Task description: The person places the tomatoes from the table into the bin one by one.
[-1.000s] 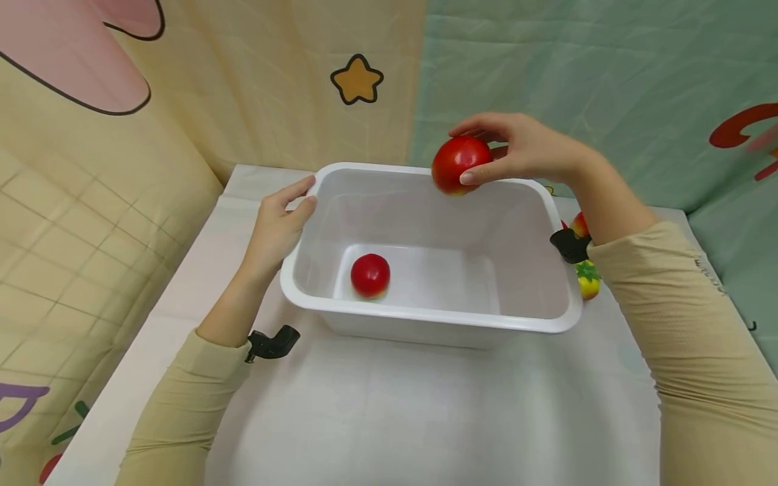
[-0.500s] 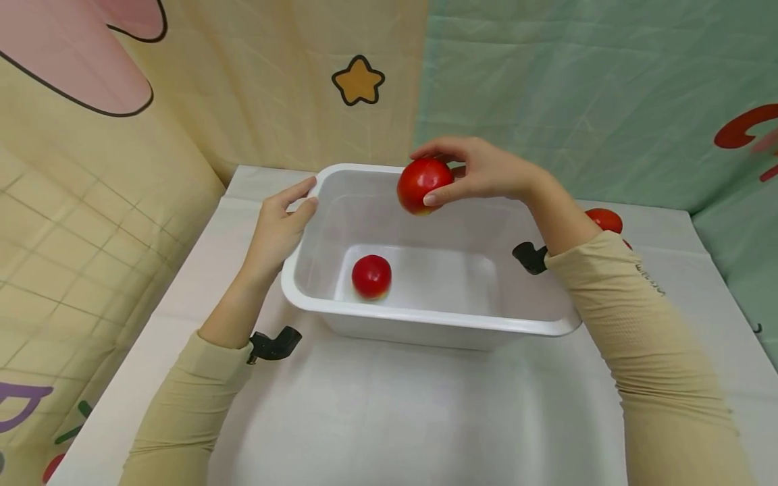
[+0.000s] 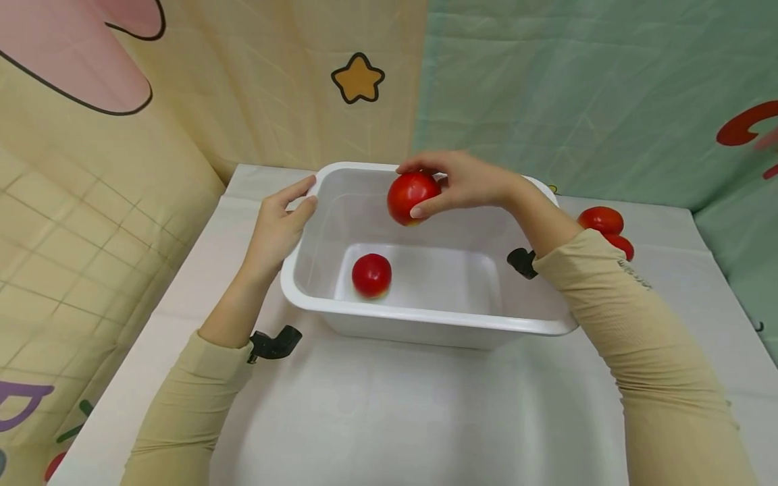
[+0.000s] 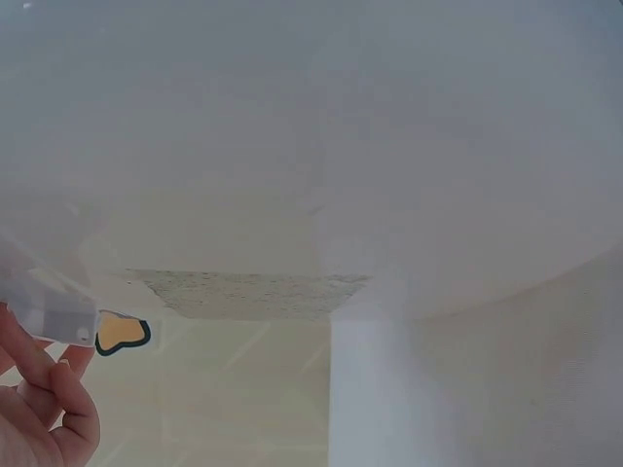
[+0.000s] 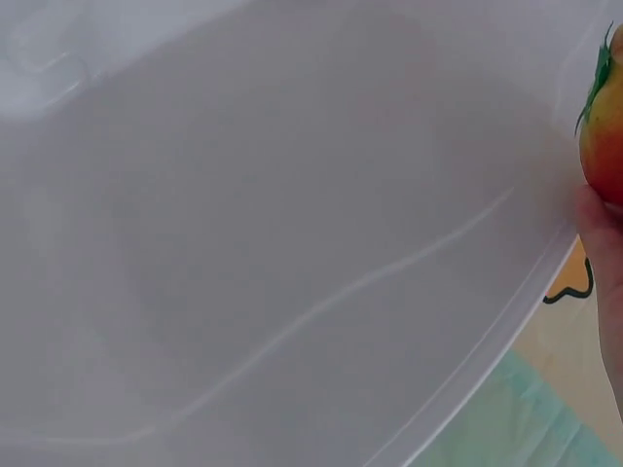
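Observation:
A white rectangular tub (image 3: 425,314) sits on the table. With its thumb and fingers, my left hand (image 3: 275,226) grips the tub's left rim; the left wrist view shows those fingers (image 4: 70,399) at the lower left corner. My right hand (image 3: 467,181) holds a red tomato (image 3: 408,194) inside the tub's opening, near the far wall and above the floor. The right wrist view shows green leaves and an orange-red side on this tomato (image 5: 605,146), cut off by the frame edge. Another red tomato-like fruit (image 3: 371,275) lies on the tub floor, toward the left.
Two red fruits (image 3: 601,221) lie on the white table (image 3: 389,405) right of the tub, partly hidden behind the right sleeve (image 3: 632,337). A printed cloth (image 3: 504,81) hangs behind the table, and another stretches along the left side.
My right hand has carried the tomato leftward and down from over the far rim into the tub's opening. My left hand stays at the rim, and the lying fruit has not moved.

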Motion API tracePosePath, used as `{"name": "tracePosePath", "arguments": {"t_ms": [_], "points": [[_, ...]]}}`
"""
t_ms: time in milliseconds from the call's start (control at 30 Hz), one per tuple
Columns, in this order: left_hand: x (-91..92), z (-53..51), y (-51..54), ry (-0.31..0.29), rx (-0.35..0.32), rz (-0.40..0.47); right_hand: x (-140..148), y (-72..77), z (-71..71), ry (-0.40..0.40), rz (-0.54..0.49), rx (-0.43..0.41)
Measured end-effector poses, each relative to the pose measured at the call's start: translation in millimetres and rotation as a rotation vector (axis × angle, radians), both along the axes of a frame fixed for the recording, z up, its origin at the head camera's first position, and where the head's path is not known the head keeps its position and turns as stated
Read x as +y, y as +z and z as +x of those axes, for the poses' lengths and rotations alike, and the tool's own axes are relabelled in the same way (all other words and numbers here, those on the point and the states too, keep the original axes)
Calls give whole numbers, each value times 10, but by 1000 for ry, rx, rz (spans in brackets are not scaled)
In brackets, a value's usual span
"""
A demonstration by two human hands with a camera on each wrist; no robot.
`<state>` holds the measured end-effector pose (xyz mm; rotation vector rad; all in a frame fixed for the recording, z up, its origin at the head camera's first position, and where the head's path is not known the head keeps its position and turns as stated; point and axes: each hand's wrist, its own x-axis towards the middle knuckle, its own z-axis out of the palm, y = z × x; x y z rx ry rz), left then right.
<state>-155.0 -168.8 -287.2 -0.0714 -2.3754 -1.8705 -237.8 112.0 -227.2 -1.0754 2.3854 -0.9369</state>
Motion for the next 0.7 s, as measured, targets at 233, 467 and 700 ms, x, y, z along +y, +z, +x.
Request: {"name": "tracePosePath", "arguments": {"t_ms": [233,467,700], "points": [[2,4,12,-3,1,-1,-54,-65,8,48,72,21],[20,-16,21,-1,9,-17,2,45,6,23,21,-6],[31,-31,4,-22,5,-1,357,338,67,-110,-90,40]]}}
